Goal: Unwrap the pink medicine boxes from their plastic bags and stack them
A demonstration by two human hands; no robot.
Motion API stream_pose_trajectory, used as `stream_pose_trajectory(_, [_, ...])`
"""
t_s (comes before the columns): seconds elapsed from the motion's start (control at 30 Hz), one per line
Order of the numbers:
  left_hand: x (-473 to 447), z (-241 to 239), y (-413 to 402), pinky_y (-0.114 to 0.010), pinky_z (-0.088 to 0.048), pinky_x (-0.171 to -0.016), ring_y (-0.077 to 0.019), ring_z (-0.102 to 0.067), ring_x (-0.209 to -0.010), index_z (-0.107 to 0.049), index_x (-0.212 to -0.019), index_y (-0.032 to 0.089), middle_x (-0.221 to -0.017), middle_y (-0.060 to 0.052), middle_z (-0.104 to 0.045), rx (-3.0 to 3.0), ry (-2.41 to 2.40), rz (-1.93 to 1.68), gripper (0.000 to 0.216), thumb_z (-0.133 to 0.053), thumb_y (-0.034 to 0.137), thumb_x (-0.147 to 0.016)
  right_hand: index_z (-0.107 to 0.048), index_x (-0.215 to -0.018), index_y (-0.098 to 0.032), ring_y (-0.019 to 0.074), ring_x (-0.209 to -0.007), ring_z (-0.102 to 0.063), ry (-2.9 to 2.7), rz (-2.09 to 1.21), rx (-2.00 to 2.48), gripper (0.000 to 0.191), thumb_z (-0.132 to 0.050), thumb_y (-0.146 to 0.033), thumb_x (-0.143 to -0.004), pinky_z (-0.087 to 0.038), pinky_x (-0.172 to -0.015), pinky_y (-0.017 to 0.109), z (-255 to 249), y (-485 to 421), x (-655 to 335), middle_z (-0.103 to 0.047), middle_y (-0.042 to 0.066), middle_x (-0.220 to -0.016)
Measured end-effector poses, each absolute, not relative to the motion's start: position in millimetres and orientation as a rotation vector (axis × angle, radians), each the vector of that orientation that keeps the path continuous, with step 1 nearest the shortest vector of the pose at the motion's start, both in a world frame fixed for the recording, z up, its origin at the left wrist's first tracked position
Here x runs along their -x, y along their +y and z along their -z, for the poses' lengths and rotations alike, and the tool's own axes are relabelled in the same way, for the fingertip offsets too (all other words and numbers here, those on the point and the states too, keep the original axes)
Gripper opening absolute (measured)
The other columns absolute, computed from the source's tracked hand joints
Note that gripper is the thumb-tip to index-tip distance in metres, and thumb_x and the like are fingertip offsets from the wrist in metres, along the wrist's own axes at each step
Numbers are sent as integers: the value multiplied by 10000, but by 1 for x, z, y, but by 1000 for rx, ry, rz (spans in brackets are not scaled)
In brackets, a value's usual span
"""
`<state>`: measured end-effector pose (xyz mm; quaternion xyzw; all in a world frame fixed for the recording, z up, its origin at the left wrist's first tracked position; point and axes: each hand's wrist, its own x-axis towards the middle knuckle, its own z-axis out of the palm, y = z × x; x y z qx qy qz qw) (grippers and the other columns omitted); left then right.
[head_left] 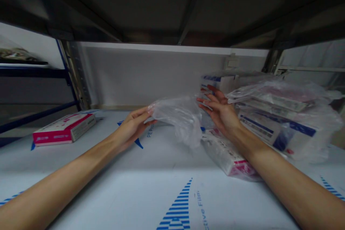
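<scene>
I reach both arms into a shelf bay. My left hand (133, 126) pinches the left end of a crumpled clear plastic bag (179, 116) held just above the shelf. My right hand (219, 109) has its fingers stretched out and rests against the bag's right side. Below the bag lies a white and pink box in clear wrap (229, 156). To the right of my right hand sits a pile of white and blue boxes under loose plastic (280, 118).
The white shelf board with blue print (151, 187) spreads under my arms. A pink and white box (64, 128) lies at the left. A grey back wall (140, 75) closes the bay, the upper shelf's underside (172, 3) hangs low overhead, and metal uprights (74, 75) stand at the sides.
</scene>
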<state>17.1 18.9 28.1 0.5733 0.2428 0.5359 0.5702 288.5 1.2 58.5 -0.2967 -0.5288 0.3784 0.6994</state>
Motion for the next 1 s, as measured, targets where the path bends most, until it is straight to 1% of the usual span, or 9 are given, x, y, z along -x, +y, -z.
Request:
stream_pose_trajectory(0.2, [-10,-29,26,-294,-499,-863,-178,-618,-941,-708,-780,183,-941,-29,-698,-1260,628,-1334,165,-817,261,-685,-591,-1145,-355,190,-1083,-652,-1213,-857,643,558,-712,-156,-638,-523,-911,339,-59,-2,-287,-596,-28,-1279])
stream_pose_trajectory(0.33, [-9,-31,21,-267,-489,-758,-149,-592,-797,-615,-655,182,-818,-6,-655,-1399,538,-1157,279,-811,369,-719,-618,-1148,-373,188,-1077,-646,-1283,-859,695,559,-716,-171,-635,-531,-860,317,-56,-3,-285,-545,-29,-1350])
stream_pose_trajectory(0.47, [-11,-25,21,-255,-450,-721,-138,-585,-756,-645,-717,183,-792,-2,-652,-1685,588,-982,242,-780,376,-773,-646,-1116,-366,196,-1054,-645,-1289,-856,701,552,-735,-168,-609,-535,-836,323,-53,0,-284,-468,-50,-1447])
stream_pose_trajectory(0.53, [-11,-18,25,-276,-451,-774,-148,-604,-798,-706,-848,188,-862,-20,-684,-1804,659,-925,187,-760,358,-792,-653,-1102,-364,182,-1026,-639,-1288,-828,703,531,-731,-175,-612,-538,-833,320,-52,0,-284,-444,-62,-1472])
stream_pose_trajectory(0.6, [-10,-12,29,-318,-459,-837,-178,-627,-858,-727,-965,193,-947,-49,-709,-1859,708,-878,246,-741,373,-799,-652,-1099,-370,173,-1016,-632,-1309,-799,715,512,-722,-190,-625,-540,-843,324,-53,0,-285,-420,-74,-1495])
stream_pose_trajectory(0.7, [-8,-7,31,-347,-451,-901,-209,-619,-969,-729,-931,182,-1023,-71,-695,-1925,708,-870,248,-703,397,-812,-636,-1126,-381,172,-1005,-630,-1353,-755,752,512,-709,-216,-648,-545,-856,340,-54,1,-285,-386,-77,-1523])
stream_pose_trajectory(0.77, [-8,-5,29,-328,-448,-885,-197,-605,-962,-700,-886,177,-981,-51,-671,-1949,687,-853,230,-674,398,-827,-613,-1180,-391,165,-965,-632,-1361,-731,780,572,-717,-216,-645,-551,-850,341,-55,3,-285,-401,-61,-1511])
stream_pose_trajectory(0.87, [-9,1,26,-281,-443,-761,-158,-574,-796,-619,-799,174,-789,1,-606,-1980,754,-800,245,-645,415,-837,-575,-1257,-391,156,-894,-633,-1369,-733,802,669,-734,-210,-633,-561,-830,332,-57,8,-283,-486,-30,-1435])
stream_pose_trajectory(1.0, [-10,10,27,-262,-417,-689,-138,-520,-704,-604,-760,166,-712,21,-550,-2083,843,-786,277,-625,430,-837,-550,-1294,-369,166,-862,-640,-1423,-730,822,668,-723,-239,-663,-566,-816,340,-63,15,-281,-583,4,-1311])
